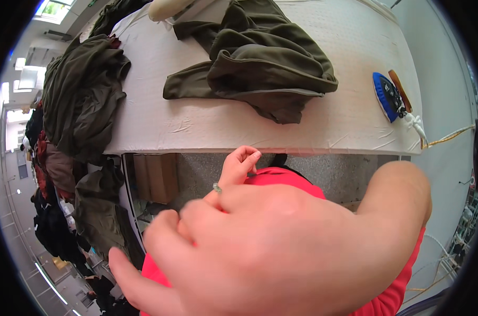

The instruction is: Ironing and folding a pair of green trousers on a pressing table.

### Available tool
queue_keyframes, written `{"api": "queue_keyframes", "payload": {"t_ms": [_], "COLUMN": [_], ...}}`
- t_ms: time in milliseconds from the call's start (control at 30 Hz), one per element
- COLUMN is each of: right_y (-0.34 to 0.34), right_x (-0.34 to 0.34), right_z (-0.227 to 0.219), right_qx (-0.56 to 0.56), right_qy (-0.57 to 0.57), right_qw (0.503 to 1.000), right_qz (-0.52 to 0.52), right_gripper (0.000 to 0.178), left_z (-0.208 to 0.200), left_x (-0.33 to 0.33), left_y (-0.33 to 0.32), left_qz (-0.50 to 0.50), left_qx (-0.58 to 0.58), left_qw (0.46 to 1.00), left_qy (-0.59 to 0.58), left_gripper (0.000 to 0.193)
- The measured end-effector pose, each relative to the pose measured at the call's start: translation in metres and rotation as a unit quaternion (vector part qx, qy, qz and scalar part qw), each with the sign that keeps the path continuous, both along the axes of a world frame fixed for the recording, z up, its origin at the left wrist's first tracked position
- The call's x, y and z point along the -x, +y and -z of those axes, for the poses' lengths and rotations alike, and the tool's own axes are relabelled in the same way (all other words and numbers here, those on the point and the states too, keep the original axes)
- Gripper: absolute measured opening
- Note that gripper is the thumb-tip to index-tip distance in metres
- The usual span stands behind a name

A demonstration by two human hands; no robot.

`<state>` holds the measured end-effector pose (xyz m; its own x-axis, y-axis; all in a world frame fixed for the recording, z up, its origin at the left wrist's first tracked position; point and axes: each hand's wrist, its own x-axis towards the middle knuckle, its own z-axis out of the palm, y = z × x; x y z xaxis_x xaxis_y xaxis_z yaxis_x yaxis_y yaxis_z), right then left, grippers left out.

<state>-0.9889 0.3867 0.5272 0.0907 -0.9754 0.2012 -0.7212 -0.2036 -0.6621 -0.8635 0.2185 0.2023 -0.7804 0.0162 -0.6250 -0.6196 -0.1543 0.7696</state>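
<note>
My right hand [239, 247] is raised close to the camera, large and blurred. One finger stretches to the lower left, apart from the others, which are bent; nothing shows in it, though the palm side is hidden. Beyond it, my left hand [241, 161] rests just at the near edge of the padded table, its fingers curled closed with no object visible in them. A pale green bracelet [217, 187] circles that wrist. Nearest on the table lies a dark olive garment [273, 66], bunched and folded, apart from both hands.
The white-covered table [149, 124] spans the view. An iron [387, 97] with a blue-edged base and cord stands at its right end. More olive garments [86, 95] hang over the left end. Below is a cardboard box [157, 178]. A pale wall [442, 73] is at right.
</note>
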Motion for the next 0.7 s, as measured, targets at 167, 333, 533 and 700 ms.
{"api": "queue_keyframes", "payload": {"t_ms": [167, 333, 533, 700], "right_y": [-0.012, 0.000, 0.044, 0.055], "right_x": [-0.012, -0.013, 0.001, 0.000], "right_z": [0.006, 0.028, 0.066, 0.162], "right_qx": [0.011, 0.094, 0.114, 0.056], "right_qy": [0.005, 0.216, -0.175, -0.192], "right_qw": [1.000, 0.962, 0.973, 0.955], "right_qz": [-0.017, 0.136, 0.098, 0.221], "right_gripper": [0.010, 0.034, 0.017, 0.042], "left_z": [-0.007, -0.004, -0.057, -0.141], "left_x": [-0.005, 0.010, 0.010, 0.052], "left_y": [0.022, 0.030, 0.016, 0.029], "left_qz": [0.003, 0.003, -0.072, 0.037], "left_qx": [0.071, 0.026, 0.105, 0.302], "left_qw": [0.994, 0.995, 0.952, 0.720], "left_qy": [0.085, 0.098, 0.279, 0.623], "left_gripper": [0.021, 0.023, 0.033, 0.070]}}
